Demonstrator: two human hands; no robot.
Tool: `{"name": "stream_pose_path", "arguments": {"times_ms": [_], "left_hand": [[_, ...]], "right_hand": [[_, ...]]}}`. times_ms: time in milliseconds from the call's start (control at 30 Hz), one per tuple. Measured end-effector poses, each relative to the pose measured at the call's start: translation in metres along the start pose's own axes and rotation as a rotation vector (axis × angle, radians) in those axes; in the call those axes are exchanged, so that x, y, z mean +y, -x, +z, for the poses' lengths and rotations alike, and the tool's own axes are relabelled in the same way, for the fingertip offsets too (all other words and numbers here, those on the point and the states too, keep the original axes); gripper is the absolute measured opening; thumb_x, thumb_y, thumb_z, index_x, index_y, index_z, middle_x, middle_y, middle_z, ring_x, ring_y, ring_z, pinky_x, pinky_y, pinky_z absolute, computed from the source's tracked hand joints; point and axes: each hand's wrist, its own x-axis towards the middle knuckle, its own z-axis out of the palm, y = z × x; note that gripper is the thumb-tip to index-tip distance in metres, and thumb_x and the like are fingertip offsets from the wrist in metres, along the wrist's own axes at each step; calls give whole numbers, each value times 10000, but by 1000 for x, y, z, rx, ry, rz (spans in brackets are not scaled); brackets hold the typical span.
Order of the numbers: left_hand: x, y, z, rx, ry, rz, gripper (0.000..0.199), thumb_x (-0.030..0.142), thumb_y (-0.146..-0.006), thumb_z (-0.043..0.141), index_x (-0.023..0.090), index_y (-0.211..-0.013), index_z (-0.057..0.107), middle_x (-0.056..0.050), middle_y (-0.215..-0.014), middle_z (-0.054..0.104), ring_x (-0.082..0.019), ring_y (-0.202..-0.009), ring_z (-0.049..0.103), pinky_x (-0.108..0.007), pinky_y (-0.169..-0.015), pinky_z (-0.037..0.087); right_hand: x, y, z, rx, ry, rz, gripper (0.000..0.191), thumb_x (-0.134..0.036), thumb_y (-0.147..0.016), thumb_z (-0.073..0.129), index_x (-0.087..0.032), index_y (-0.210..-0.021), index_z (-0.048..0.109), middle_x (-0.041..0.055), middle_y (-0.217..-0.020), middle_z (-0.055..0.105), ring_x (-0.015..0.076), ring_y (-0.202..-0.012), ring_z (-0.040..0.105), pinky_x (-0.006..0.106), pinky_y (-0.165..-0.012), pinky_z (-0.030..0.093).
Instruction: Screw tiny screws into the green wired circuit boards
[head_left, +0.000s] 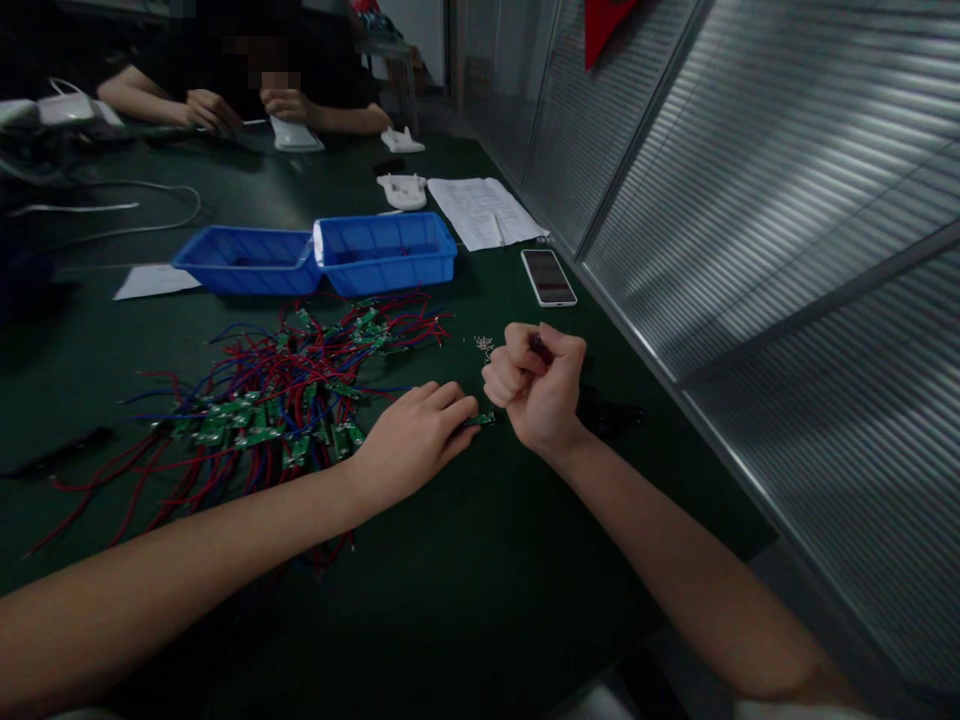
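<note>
Left hand (416, 435): pinched a small green board (484, 419).
Right hand (536, 385): fisted around a dark tool (541, 347).
Writing: papers (484, 212) beyond, unreadable.
Surface: dark green table (465, 580).

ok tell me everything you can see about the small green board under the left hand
The small green circuit board lies flat on the dark green table, only its end poking out past the fingertips of the left hand, which press down on it. It looks like the wired boards in the pile to the left. The right hand, closed in a fist around a dark tool, hovers just above it. Finer detail is too small to tell.
</note>
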Motion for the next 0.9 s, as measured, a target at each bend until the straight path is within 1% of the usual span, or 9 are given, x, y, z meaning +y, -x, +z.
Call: {"name": "stream_pose_path", "arguments": {"times_ms": [133,267,333,467,667,800,900], "left_hand": [[0,0,0,11,6,5,202,330,-918,412,189,-970,547,-47,-887,519,-198,-816,465,-336,-733,386],[0,1,0,12,11,13,200,324,-919,408,190,-973,547,-48,-898,523,-191,-804,462,-332,-726,384],[0,1,1,12,8,16,202,326,-918,408,191,-977,547,-49,-898,525,-193,-806,463,-333,-722,383],[-1,0,0,11,-10,15,194,327,-917,410,196,-970,543,-47,-891,526,-197,-804,460,-338,-719,382],[0,0,-1,16,-13,31,183,323,-915,411,188,-899,533,-47,-871,525,-184,-771,458,-328,-692,378],[1,1,-1,11,-1,13,180,323,-916,409,182,-900,519,-48,-880,521,-190,-791,465,-330,-703,384],[1,1,0,6,3,3,184,331,-915,410,181,-925,517,-48,-888,523,-197,-805,467,-338,-721,390]], "right_hand": [[12,-4,-4,1,-45,2,510,-569,-849,335,-210,-508,214,-85,-435,135,52,-369,102,210,-367,100],[15,-4,-8,19,-26,32,517,-584,-842,334,-209,-507,212,-86,-438,135,51,-371,105,207,-370,108],[16,-4,-9,7,-27,35,514,-578,-841,337,-208,-506,213,-85,-437,136,51,-370,111,206,-371,112],[16,-4,-11,-26,-44,24,496,-540,-838,365,-206,-503,217,-83,-435,142,50,-369,115,209,-374,104],[16,-4,-14,28,-8,50,481,-533,-813,383,-211,-507,199,-88,-440,126,51,-368,108,209,-370,111],[13,-3,-18,25,-1,2,464,-504,-825,383,-210,-514,203,-83,-453,130,54,-379,109,211,-381,116],[5,1,-20,40,15,-36,492,-537,-841,353,-208,-512,194,-79,-454,122,59,-380,106,216,-382,123]]}}
